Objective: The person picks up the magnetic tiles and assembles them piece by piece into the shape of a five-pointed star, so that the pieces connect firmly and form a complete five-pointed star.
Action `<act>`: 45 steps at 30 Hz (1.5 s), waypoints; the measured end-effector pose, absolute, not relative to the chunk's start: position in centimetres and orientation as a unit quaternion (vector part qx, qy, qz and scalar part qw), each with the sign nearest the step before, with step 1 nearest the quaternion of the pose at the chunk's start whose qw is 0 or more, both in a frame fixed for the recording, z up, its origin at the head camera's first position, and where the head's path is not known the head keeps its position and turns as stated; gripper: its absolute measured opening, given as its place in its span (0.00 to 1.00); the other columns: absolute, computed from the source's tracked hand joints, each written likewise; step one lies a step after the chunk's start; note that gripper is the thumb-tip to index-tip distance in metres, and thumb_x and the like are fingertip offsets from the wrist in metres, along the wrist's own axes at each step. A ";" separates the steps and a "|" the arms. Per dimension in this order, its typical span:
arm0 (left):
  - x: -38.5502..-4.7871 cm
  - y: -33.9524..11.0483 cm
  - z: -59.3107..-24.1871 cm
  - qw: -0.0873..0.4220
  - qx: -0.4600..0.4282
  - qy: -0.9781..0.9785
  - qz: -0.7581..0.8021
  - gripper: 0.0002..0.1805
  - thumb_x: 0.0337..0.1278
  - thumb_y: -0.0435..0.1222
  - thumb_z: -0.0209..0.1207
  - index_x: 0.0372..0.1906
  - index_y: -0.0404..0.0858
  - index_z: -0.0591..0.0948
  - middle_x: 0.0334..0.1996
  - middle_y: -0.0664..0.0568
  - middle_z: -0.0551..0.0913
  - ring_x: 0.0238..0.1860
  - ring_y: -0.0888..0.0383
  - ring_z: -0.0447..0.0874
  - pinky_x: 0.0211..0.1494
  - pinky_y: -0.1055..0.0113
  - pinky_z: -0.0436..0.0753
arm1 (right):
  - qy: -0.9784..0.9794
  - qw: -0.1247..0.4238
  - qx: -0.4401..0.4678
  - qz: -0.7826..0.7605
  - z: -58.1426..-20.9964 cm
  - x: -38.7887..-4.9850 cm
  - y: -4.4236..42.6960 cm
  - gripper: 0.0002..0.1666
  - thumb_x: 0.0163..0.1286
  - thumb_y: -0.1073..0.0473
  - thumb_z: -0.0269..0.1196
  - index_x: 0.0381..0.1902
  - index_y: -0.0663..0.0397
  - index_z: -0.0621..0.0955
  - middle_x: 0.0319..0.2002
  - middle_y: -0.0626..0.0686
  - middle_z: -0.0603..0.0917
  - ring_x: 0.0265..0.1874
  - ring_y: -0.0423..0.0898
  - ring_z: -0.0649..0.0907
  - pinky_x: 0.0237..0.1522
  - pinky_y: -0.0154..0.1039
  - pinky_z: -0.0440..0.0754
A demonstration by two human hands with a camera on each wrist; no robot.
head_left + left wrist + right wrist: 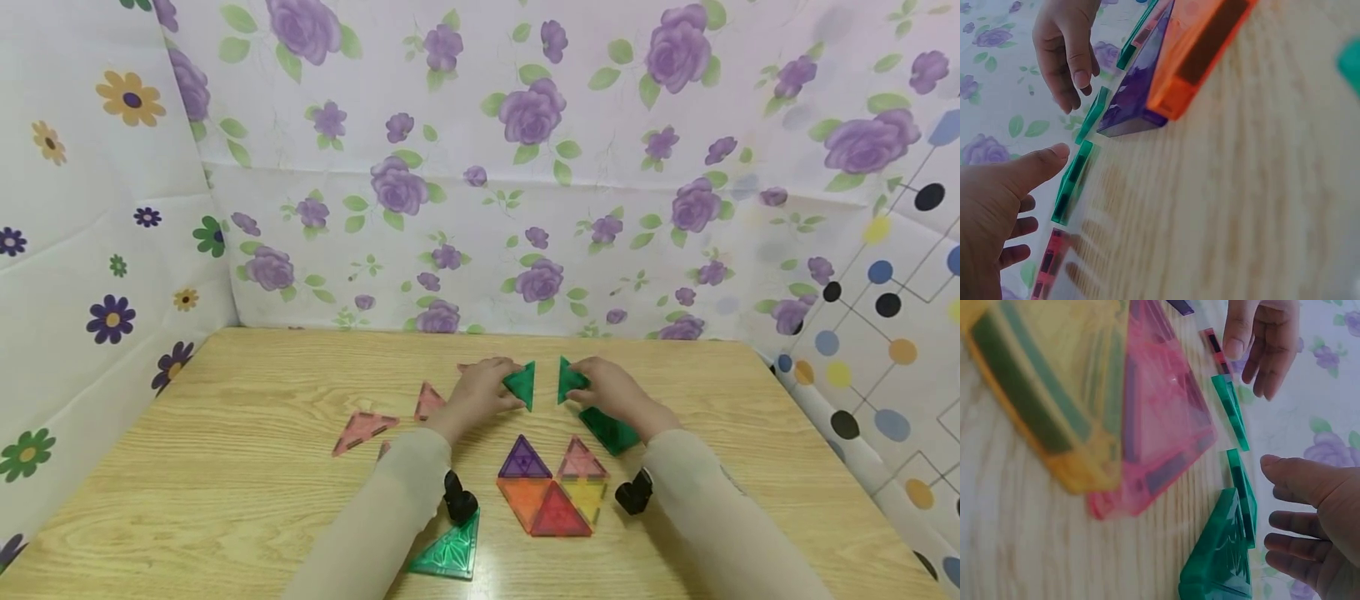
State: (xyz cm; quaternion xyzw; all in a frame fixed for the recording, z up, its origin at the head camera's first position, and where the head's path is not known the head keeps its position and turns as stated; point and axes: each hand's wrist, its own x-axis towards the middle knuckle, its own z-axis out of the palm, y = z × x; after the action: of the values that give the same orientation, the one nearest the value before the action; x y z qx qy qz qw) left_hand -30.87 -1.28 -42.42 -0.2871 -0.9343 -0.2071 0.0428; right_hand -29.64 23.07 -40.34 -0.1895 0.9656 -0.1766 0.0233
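Observation:
Two small green triangular tiles lie at the far middle of the table, apart, with long sides facing. My left hand (pixel 480 389) is at the left green triangle (pixel 524 385), its thumb and fingers spread around that tile. Around the right green triangle (pixel 571 381) my right hand (pixel 609 387) is spread likewise. Both wrist views show fingers relaxed, with a small gap between each thumb and its tile. Nearer sits a joined group: purple triangle (pixel 524 462), orange piece (pixel 523 497), red triangle (pixel 560 517), yellow piece (pixel 587 493) and pink triangle (pixel 582 462).
A larger green tile (pixel 611 432) lies below my right hand. Another green triangle (pixel 452 552) is by my left forearm. Pink triangles (pixel 363 430) lie to the left, some partly hidden by my left arm. The flowered cloth (pixel 480 250) rises behind the table.

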 end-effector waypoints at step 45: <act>-29.4 0.5 -43.0 0.036 -0.311 -0.932 -0.183 0.14 0.55 0.46 0.66 0.40 0.41 0.81 0.43 0.53 0.84 0.43 0.58 0.82 0.48 0.67 0.80 | 0.956 0.032 -0.259 -0.132 -40.7 -28.2 20.7 0.18 0.66 0.56 0.65 0.50 0.61 0.84 0.55 0.62 0.82 0.55 0.59 0.80 0.56 0.52 0.79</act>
State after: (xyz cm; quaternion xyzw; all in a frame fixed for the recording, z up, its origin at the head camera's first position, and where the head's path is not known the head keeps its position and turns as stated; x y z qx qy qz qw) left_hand -29.45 0.46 -42.95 -0.3105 -0.9322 -0.1826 0.0361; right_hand -28.16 20.72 -40.68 -0.2585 0.9565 -0.1315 0.0324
